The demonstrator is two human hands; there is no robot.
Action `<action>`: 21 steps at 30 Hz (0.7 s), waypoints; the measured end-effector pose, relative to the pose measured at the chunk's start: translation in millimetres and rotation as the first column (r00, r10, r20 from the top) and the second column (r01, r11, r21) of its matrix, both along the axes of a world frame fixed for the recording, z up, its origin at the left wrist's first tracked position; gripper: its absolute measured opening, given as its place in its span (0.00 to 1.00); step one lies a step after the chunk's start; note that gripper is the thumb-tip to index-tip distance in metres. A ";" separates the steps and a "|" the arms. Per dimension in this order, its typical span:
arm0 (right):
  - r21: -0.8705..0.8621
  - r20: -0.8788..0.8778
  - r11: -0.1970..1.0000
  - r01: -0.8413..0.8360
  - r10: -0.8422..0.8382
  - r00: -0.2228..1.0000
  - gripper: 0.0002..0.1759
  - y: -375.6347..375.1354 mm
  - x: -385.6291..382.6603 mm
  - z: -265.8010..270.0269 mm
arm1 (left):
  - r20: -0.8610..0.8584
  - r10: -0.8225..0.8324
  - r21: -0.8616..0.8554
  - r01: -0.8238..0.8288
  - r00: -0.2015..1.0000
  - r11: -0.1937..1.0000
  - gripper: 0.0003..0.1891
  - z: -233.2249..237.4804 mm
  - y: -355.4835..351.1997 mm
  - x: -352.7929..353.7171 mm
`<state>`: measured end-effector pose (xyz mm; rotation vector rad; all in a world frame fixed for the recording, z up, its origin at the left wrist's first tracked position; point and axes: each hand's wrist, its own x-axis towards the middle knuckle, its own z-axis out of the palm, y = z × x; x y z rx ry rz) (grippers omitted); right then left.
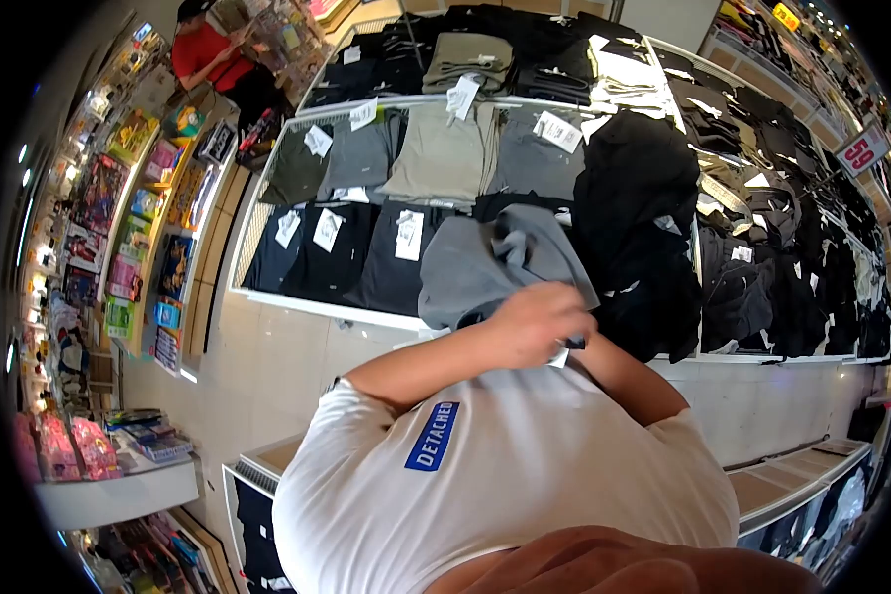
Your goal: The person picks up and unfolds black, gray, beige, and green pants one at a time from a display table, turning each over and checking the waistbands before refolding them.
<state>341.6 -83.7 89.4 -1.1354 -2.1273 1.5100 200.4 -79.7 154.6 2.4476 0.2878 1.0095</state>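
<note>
A grey garment (465, 262), partly bunched at its top, is held in front of my chest over the display's near edge. My left hand (544, 322) reaches across to its right lower side, fingers curled in on the cloth and slightly blurred. My right forearm (619, 376) comes up from the right, and its hand is mostly hidden behind my left one, so its fingers cannot be made out. Below the hands a small white tag (559, 357) shows. Just beyond lie folded dark garments (396, 262) with white tags and a heap of black garments (634, 218).
A white-edged display table (337, 309) holds rows of folded clothes, continuing right to a "59" price sign (858, 151). Shelves of packaged goods (153, 228) line the left. A person in a red top (206, 54) stands at the back left. Low racks (802, 485) are behind me.
</note>
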 end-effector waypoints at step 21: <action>-0.126 -0.332 0.121 0.985 -0.941 0.073 0.25 269.0 81.4 77.8 | -0.094 0.487 -0.139 -0.496 0.868 0.857 0.11 -45.6 24.9 -200.3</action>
